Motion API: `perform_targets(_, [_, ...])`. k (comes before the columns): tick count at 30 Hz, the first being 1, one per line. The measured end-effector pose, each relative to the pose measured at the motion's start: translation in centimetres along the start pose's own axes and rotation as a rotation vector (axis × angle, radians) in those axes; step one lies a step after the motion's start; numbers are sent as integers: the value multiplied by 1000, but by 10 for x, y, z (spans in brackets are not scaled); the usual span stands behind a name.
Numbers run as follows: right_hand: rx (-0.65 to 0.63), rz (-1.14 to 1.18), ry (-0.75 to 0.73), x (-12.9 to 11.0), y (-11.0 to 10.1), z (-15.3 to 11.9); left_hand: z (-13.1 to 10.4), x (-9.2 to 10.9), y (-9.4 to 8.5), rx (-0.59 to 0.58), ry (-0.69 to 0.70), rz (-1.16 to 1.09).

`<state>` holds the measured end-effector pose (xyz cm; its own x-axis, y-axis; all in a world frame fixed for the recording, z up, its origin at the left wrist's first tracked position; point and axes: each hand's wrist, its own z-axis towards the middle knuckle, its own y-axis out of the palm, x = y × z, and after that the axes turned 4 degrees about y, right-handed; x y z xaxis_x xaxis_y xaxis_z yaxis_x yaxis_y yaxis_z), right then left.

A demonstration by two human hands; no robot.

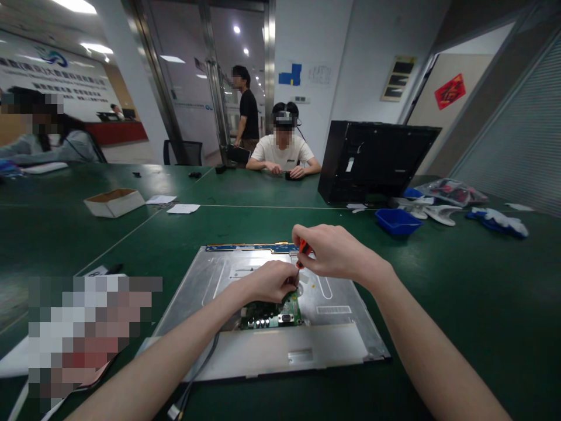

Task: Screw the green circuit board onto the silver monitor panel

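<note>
A flat silver display panel [342,339] lies back-up on the table before me. On its middle sits a green circuit board [272,318] with a row of connectors along its near edge. My right hand [328,248] is closed round the red and black handle of a screwdriver [304,252], its shaft pointing down at the board's far right corner. Beside the shaft, my left hand [276,280] has its fingers pinched at that corner; what they hold, if anything, is hidden. A grey cable [205,362] runs off the panel's near left edge.
A black monitor [377,161] stands at the back right, near a blue tray [398,222] and gloves [497,222]. An open cardboard box [114,203] and papers [183,209] lie back left. Another person sits across the table [245,225]. A blurred-out object lies at left.
</note>
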<state>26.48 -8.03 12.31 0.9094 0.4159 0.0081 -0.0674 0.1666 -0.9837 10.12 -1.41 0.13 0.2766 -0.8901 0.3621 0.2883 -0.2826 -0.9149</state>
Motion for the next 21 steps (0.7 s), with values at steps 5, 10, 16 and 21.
perform_targets(5, [-4, -1, -4, 0, -1, -1, 0, 2, -1, -9, -1, 8])
perform_targets(10, [13, -30, 11, -2, 1, 1, 0, -1, 1, 1, 4, 16])
perform_targets(16, [25, -54, 21, -1, 5, 2, 1, -4, 3, -1, 4, -14])
perform_targets(21, [35, 12, -7, 0, 3, 1, 2, -4, 2, 7, 2, -40])
